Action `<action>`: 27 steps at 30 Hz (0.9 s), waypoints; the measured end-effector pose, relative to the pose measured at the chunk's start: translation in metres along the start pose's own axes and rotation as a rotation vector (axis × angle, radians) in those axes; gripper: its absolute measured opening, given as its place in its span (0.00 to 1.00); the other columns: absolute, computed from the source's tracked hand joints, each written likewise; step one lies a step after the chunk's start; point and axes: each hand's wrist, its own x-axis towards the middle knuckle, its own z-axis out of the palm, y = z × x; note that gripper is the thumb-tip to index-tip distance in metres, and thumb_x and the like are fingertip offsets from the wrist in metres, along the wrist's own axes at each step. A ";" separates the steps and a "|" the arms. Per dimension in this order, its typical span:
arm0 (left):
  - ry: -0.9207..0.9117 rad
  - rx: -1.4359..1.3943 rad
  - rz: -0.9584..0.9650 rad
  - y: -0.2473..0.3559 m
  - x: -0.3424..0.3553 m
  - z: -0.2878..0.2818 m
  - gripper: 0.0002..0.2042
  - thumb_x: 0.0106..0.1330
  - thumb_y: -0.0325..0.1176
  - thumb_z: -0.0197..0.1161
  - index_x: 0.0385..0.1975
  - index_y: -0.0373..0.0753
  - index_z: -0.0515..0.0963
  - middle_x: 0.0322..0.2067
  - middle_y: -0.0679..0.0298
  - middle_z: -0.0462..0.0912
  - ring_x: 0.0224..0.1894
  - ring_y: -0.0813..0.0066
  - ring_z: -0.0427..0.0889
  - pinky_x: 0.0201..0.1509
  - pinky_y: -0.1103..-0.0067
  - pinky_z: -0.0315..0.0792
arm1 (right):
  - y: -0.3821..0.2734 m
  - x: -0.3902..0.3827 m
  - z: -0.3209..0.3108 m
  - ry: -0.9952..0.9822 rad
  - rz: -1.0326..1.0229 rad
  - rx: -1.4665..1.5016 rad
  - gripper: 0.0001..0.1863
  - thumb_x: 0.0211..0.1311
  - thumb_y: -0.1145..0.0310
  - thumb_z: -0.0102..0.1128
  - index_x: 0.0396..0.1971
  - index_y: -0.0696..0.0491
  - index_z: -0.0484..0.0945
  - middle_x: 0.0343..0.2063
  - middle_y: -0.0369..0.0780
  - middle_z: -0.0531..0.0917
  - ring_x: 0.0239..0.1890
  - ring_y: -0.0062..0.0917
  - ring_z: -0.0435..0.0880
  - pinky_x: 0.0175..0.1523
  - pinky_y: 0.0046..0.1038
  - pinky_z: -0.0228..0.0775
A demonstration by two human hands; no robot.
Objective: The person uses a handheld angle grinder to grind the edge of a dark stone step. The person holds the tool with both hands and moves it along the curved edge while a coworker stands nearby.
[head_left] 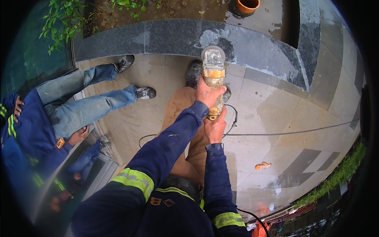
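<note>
Head view shows me, from far away, the left hand [209, 94] closed around the body of a dusty orange and grey power grinder [213, 74], and the right hand [215, 128] wrapped around its back end. The grinder's round grey disc [222, 52] is over a dark grey stone ledge [173, 37] with pale patches, but I can't tell if the two touch. To the left I see another person's faded blue jeans [98, 104], and a thin black cord [276, 134] runs across the pale tiled floor [260, 114].

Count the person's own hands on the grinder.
2: the left hand grips the grinder around its middle, and the right hand holds its rear end.
</note>
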 end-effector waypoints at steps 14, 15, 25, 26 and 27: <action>0.022 0.105 0.036 0.006 0.005 0.003 0.35 0.48 0.34 0.79 0.54 0.29 0.68 0.46 0.51 0.83 0.48 0.62 0.84 0.54 0.70 0.76 | 0.000 0.005 -0.002 0.007 -0.012 0.002 0.41 0.47 0.78 0.67 0.65 0.56 0.61 0.44 0.60 0.82 0.47 0.57 0.82 0.50 0.47 0.75; 0.034 0.089 0.059 0.001 0.006 0.002 0.33 0.49 0.32 0.78 0.53 0.30 0.68 0.45 0.54 0.82 0.46 0.65 0.83 0.53 0.71 0.77 | -0.003 0.003 -0.004 -0.014 0.001 -0.015 0.41 0.47 0.78 0.67 0.65 0.56 0.61 0.44 0.60 0.82 0.47 0.57 0.82 0.51 0.47 0.74; 0.002 0.011 0.004 -0.001 -0.003 0.003 0.34 0.49 0.33 0.79 0.54 0.29 0.68 0.46 0.52 0.82 0.47 0.65 0.83 0.54 0.70 0.76 | 0.011 -0.002 -0.002 0.008 -0.050 -0.025 0.42 0.48 0.78 0.67 0.66 0.57 0.60 0.44 0.60 0.81 0.47 0.58 0.81 0.50 0.48 0.74; 0.013 0.031 0.017 0.000 0.001 0.003 0.34 0.49 0.33 0.79 0.54 0.29 0.68 0.46 0.53 0.82 0.46 0.65 0.83 0.54 0.70 0.76 | 0.007 0.001 -0.004 0.010 -0.066 -0.023 0.42 0.48 0.78 0.67 0.66 0.57 0.60 0.44 0.60 0.82 0.46 0.58 0.82 0.49 0.48 0.74; 0.025 0.051 0.029 0.002 0.002 0.003 0.34 0.49 0.33 0.79 0.54 0.30 0.68 0.45 0.53 0.82 0.46 0.66 0.83 0.54 0.70 0.76 | 0.003 0.002 -0.006 -0.009 -0.045 -0.036 0.42 0.48 0.78 0.67 0.66 0.56 0.60 0.43 0.60 0.82 0.46 0.58 0.82 0.49 0.48 0.74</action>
